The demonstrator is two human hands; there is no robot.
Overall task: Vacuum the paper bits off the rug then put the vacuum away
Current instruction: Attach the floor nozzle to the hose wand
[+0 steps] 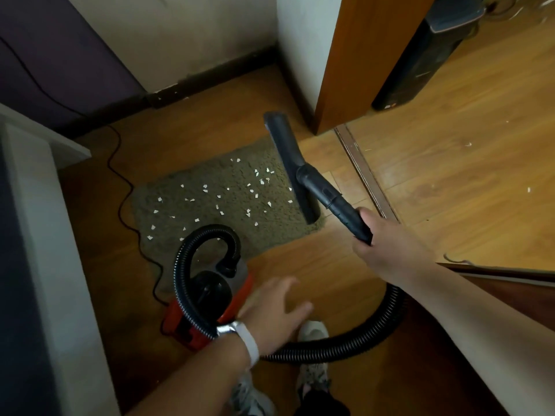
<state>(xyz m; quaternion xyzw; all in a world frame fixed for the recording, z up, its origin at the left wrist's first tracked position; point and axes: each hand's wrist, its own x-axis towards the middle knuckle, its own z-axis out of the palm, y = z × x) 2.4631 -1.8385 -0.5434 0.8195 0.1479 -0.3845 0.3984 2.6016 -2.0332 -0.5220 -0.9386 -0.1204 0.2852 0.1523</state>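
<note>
Right hand (378,238) is wrapped firmly round the black wand (333,202), fingers curled over its near end, and the tube runs up and away from that fist to the long floor nozzle (285,157). The nozzle lies along the right-hand edge of the rug (186,223), its near end over the rug's corner and its far end out over bare wood. Whether it's pressed down or just off the pile, I can't tell. The paper bits (205,189) are scattered across the rug to the left of the nozzle, well ahead of the gripping hand.

Left hand (276,307) is spread wide and holding nothing. It's blurred, just right of the red and black vacuum (210,292), which sits at the rug's near edge. The ribbed hose (345,343) loops off the body and sweeps under the right forearm. A black cord (118,187) trails along the floor on the left.
</note>
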